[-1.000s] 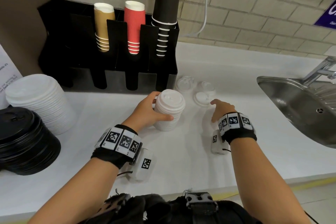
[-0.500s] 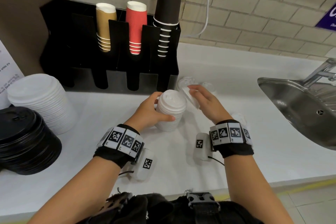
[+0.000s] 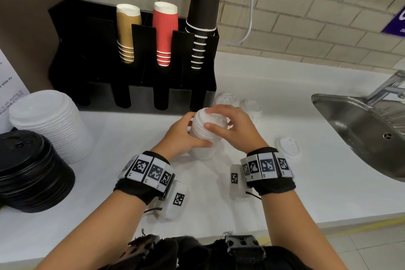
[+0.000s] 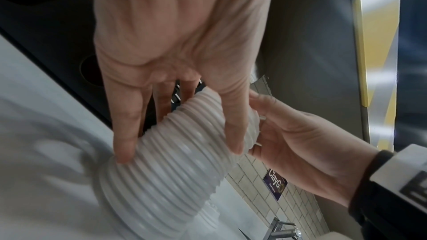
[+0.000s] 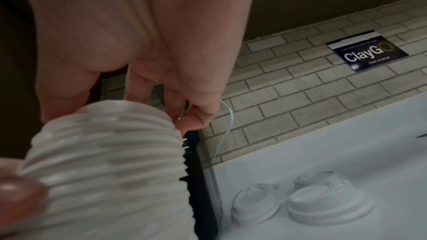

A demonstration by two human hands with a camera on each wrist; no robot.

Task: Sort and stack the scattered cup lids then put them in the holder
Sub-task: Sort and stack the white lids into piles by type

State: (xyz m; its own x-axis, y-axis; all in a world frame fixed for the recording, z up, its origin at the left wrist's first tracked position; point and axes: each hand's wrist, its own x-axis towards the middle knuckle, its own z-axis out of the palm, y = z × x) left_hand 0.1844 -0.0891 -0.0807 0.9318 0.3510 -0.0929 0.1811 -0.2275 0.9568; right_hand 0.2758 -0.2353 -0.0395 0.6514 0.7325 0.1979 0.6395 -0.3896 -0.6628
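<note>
A tall stack of small white lids (image 3: 205,149) stands on the white counter in front of the black holder (image 3: 98,55). My left hand (image 3: 190,135) grips the stack's side, thumb in front and fingers (image 4: 123,140) behind. My right hand (image 3: 219,120) comes over the top, its thumb and fingers curled round the topmost white lid (image 3: 215,119), which sits on the stack (image 4: 171,161). Two loose white lids (image 5: 255,204) (image 5: 329,205) lie beside the holder's right end. Another loose lid (image 3: 288,147) lies to the right of my right wrist.
The holder carries brown (image 3: 127,33), red (image 3: 164,33) and black (image 3: 203,13) cup stacks. At the left stand a stack of larger white lids (image 3: 52,123) and a stack of black lids (image 3: 30,169). A steel sink (image 3: 361,129) is at the right.
My right hand picked up a loose lid near the holder, carried it left and set it on top of the stack. The left hand has kept hold of the stack.
</note>
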